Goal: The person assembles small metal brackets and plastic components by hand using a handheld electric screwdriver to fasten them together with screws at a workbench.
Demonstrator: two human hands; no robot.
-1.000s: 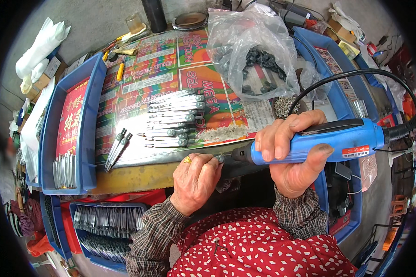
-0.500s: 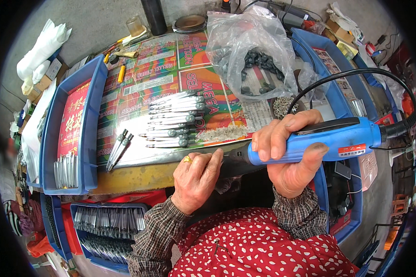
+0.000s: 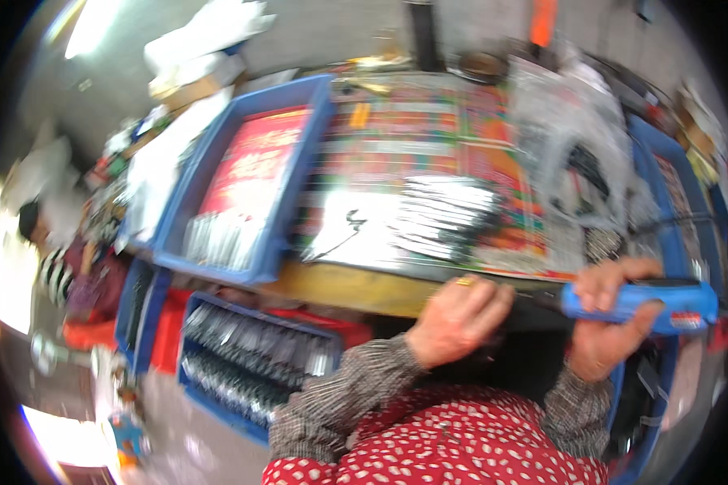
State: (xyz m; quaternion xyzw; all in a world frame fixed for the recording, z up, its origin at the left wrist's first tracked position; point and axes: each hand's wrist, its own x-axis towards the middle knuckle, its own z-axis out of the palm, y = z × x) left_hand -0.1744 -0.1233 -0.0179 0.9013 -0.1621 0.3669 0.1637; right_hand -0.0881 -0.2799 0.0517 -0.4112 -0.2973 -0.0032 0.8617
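Note:
In my right hand [image 3: 598,335] lies a blue electric screwdriver [image 3: 679,303], its dark tip pointing left. My left hand [image 3: 461,318], with a ring on one finger, is closed in a pinch at that tip; whatever sits between the fingers is hidden. Both hands are just off the table's yellow front edge [image 3: 340,287]. Beyond them a pile of slim silver pieces with dark ends [image 3: 441,214] lies on the table. Left of the pile are a few thin dark-tipped pieces [image 3: 336,238], smeared by motion.
A blue tray [image 3: 271,242] with silver pieces stands at the table's left. Below it, another blue bin [image 3: 192,376] is full of dark-ended pieces. A clear plastic bag [image 3: 534,117] holding black parts sits at the back right, near a bowl of small metal parts [image 3: 603,242].
The view has swung left, so the table and both hands appear farther right and a person at the far left has come into view. The hands keep their hold; the picture is blurred.

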